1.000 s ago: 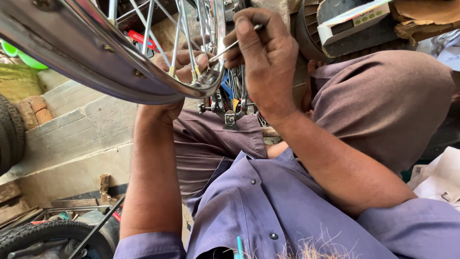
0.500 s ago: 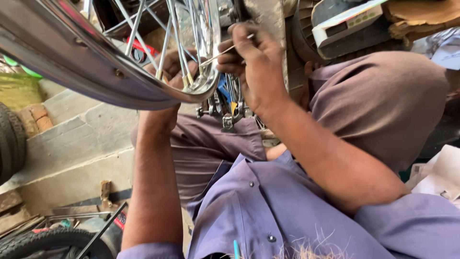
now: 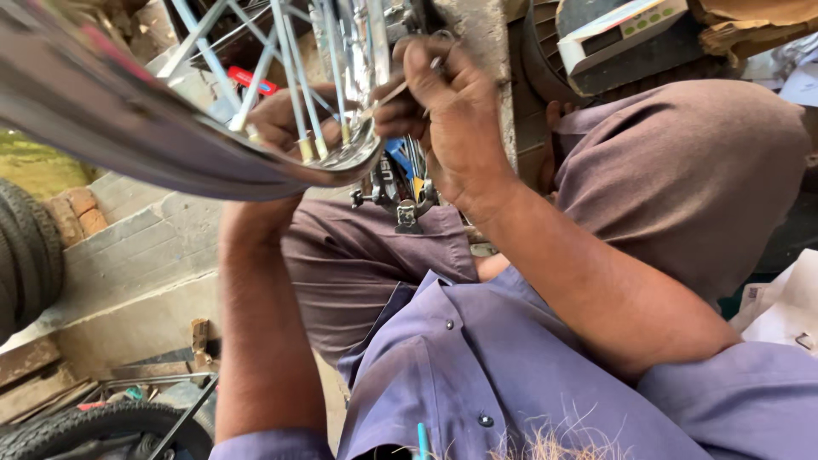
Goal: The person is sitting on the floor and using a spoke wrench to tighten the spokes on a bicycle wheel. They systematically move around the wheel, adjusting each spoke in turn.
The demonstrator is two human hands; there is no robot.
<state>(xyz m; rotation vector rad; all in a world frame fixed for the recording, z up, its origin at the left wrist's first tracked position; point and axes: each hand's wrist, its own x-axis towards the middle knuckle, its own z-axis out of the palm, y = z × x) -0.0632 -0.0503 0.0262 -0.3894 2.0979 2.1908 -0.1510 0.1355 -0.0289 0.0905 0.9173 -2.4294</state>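
- The right hand point(image 3: 452, 119) is raised in front of the person, its fingers pinched on a thin metal spoke point(image 3: 400, 88) that runs slantwise toward the rim.
- The left hand point(image 3: 285, 119) sits behind the wheel rim point(image 3: 170, 153), partly hidden by it; its fingers curl by the spoke nipples, but I cannot tell whether they grip anything.
- The rim, a shiny chrome hoop, arcs across the upper left of the view, held up over the person's lap, with silver spokes point(image 3: 285, 68) fanning upward from it and brass-coloured nipples point(image 3: 305, 151) showing at its inner edge.
- Just below the rim and the right hand, a small metal fitting with blue parts point(image 3: 400, 183) rests near the brown trousers point(image 3: 682, 170).
- The person wears a purple buttoned shirt point(image 3: 477, 358).
- At the left edge stands a black tyre point(image 3: 25, 247) against a brick step point(image 3: 136, 255); another tyre point(image 3: 85, 430) lies at the lower left.
- A white paper point(image 3: 784, 307) lies at the right.
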